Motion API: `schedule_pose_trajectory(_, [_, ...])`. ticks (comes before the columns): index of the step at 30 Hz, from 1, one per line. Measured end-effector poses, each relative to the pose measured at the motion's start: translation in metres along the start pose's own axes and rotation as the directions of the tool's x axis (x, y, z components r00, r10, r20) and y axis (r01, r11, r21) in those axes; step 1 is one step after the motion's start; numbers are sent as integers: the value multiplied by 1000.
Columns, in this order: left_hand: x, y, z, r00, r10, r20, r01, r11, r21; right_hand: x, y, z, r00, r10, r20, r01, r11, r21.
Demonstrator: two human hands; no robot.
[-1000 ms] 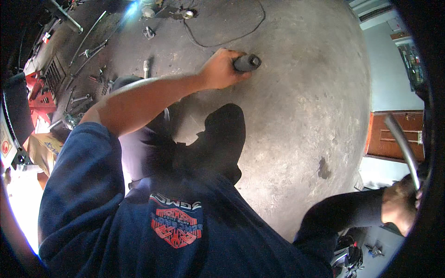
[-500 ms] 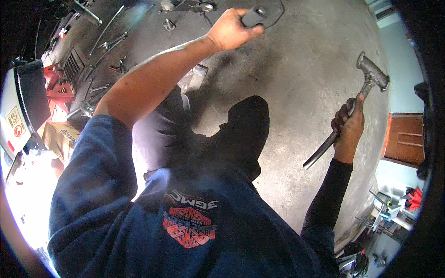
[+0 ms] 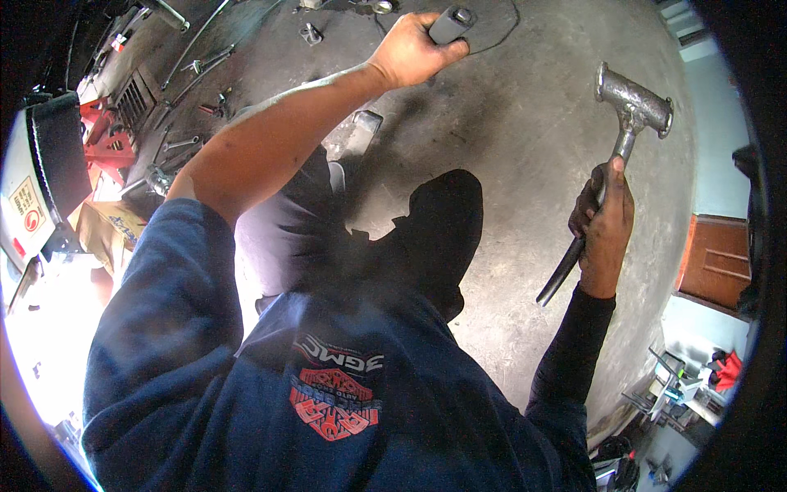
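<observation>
My left hand (image 3: pixel 410 54), arm stretched out over the floor, has its fingers wrapped round a dark grey cylinder (image 3: pixel 450 26) with a narrower knob at its end. What lies below the cylinder is hidden by my hand. Off to the right, my right hand (image 3: pixel 607 215) grips the metal handle of a hammer (image 3: pixel 634 102). The hammer is raised, its heavy, worn cylindrical head above my fist and the end of its handle sticking out below. The hammer head and the cylinder are well apart.
A concrete floor (image 3: pixel 541 148) spreads beneath me. Spanners (image 3: pixel 182 143), rods and small metal parts lie at the left. Beside them are red stands (image 3: pixel 106 148) and a cardboard box (image 3: pixel 111 225). A thin dark cable (image 3: pixel 513 31) curves near the cylinder. A brown wooden panel (image 3: pixel 715 258) stands right.
My right hand has brought the hammer leftward, and its head has swung up and to the left. My left hand stays almost in place, still holding the cylinder.
</observation>
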State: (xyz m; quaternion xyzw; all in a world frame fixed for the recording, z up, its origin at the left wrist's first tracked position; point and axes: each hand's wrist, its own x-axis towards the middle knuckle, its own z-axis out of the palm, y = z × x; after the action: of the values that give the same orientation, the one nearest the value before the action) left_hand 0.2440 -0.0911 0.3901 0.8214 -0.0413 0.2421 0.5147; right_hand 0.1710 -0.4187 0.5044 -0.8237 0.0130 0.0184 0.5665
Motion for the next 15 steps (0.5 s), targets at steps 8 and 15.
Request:
schedule_pose_trajectory(8, [-15,32,25,998,-20,59,17,999,45,-3,-7,-15,991,-10,134,0,997,73])
schedule_pose_trajectory(15, [-17,49,43,996,-20,83,22,1000,-19,-5,-14,-19,990,-13,141,8,999,36])
